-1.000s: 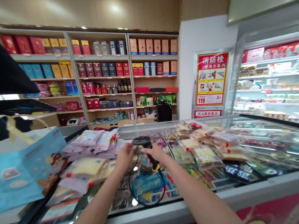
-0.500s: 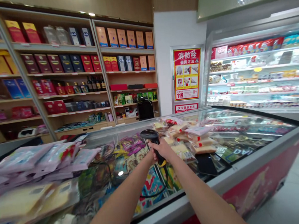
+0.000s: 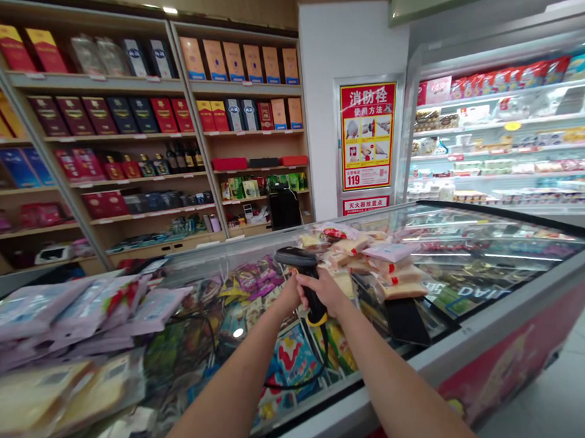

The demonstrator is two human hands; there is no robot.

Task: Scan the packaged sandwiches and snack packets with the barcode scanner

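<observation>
A black barcode scanner (image 3: 298,257) with a yellow-ringed handle end hangs over the glass top of a chest freezer. My right hand (image 3: 323,289) is wrapped round its handle. Close against the same handle, my left hand (image 3: 290,294) has its fingers closed on it, partly hidden by the scanner and the right-hand fingers. A black cable (image 3: 326,350) loops down from the handle across the glass. Just beyond and to the right of my hands lie several bagged bread slices (image 3: 400,283), beside a flat black panel (image 3: 407,321).
Pale purple packets (image 3: 38,310) and bagged sliced bread (image 3: 34,394) are piled on the left. Snack bags show under the freezer glass (image 3: 504,231). Shelves of boxed bottles (image 3: 135,116) line the back wall; a lit refrigerated display (image 3: 508,150) stands at right.
The view has shifted slightly, with the freezer and shelves now a little higher in it. Both hands keep hold of the scanner, which is turned slightly, its handle more visible.
</observation>
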